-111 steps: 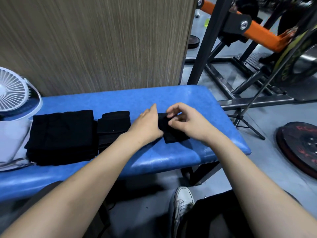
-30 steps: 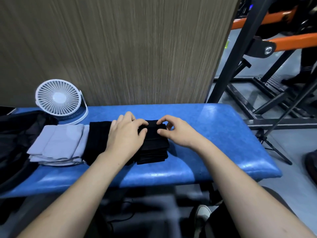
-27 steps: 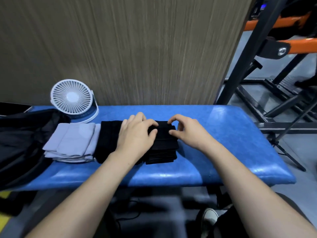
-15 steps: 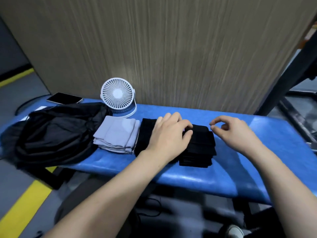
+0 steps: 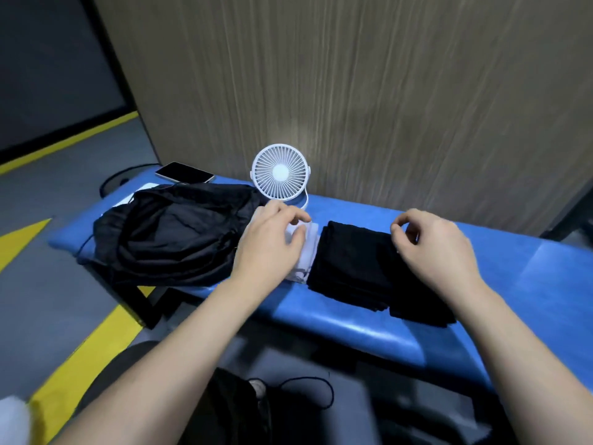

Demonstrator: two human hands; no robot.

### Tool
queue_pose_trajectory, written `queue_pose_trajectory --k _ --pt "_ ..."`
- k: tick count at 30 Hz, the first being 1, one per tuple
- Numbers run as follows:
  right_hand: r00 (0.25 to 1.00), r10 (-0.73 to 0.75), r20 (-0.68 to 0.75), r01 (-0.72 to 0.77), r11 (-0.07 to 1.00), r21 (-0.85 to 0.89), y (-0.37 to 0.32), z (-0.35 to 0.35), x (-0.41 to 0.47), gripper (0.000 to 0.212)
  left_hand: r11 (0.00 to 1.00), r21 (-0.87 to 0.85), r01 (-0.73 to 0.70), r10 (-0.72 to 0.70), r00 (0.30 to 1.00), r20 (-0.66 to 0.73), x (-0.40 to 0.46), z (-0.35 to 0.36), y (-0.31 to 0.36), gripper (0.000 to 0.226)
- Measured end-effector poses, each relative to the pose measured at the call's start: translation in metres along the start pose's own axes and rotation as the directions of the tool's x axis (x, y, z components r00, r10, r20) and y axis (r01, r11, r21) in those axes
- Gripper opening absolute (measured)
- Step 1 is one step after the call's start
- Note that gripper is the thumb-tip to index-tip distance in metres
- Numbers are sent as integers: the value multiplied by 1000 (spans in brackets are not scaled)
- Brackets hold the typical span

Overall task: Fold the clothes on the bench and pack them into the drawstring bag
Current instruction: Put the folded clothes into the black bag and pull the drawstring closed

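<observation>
Wood-grain wall panel (image 5: 369, 91) fills the back of my view; grey floor (image 5: 41, 300) with yellow stripes at the left. One blue padded bench (image 5: 353, 326) runs along the foot of the panel.

On the bench, largest first: one black drawstring bag (image 5: 173, 232), crumpled at the left end, cord trailing over the near edge. Just right of centre, black folded clothes (image 5: 353, 268), stacked toward the near edge; I cannot count the separate pieces in the stack. Between bag and black stack, one pale folded garment (image 5: 306, 252), mostly under my hand, touching the black stack's left side. One white desk fan (image 5: 280, 172) upright at the back edge, against the panel. One dark phone (image 5: 184, 172) flat at the far left corner.

Two hands in view. Left hand (image 5: 269, 242) lies on the pale garment, fingers curled over its far end, thumb pinching the fabric. Right hand (image 5: 433, 248) sits above the black stack's right part, fingers loosely curled, thumb and forefinger nearly meeting; I cannot tell whether they have hold of any cloth.
</observation>
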State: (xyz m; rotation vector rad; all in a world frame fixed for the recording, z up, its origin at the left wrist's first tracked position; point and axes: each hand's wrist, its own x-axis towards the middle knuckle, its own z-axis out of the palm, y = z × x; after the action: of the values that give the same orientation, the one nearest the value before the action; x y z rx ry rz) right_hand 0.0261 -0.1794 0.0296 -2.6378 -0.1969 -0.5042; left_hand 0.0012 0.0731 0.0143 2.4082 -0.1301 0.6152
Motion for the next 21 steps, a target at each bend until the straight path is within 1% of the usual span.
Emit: queue_pose_trajectory --k 2,5,8,12,14,16,18,21 --pt "996 -90 8 90 996 -8 -16 6 3 13 997 73 23 -21 999 -26 -7 -12 -23 15" --pt "976 -197 94 199 980 -8 -42 12 8 28 992 120 49 -45 998 -32 -15 -23 -51 21" --pt "935 -262 239 278 960 -35 -73 24 14 39 990 115 79 -80 997 3 -20 -28 -71 26" --pt "843 -295 450 374 922 -96 -108 51 31 40 993 77 92 -99 991 92 -24 -28 -81 28" --pt "803 -279 526 398 909 -126 -122 64 42 35 994 48 103 -107 988 110 -23 -26 -79 29" --pt "779 -272 565 411 902 -133 -134 74 55 32 993 13 120 -120 986 112 -21 -22 -76 30" --pt "762 -246 599 364 928 -82 -142 81 67 32 990 -6 142 -141 984 109 -18 -19 -74 30" --pt "728 -207 654 301 953 -34 -147 92 80 42 983 24 183 -185 977 111 -14 -16 -75 33"
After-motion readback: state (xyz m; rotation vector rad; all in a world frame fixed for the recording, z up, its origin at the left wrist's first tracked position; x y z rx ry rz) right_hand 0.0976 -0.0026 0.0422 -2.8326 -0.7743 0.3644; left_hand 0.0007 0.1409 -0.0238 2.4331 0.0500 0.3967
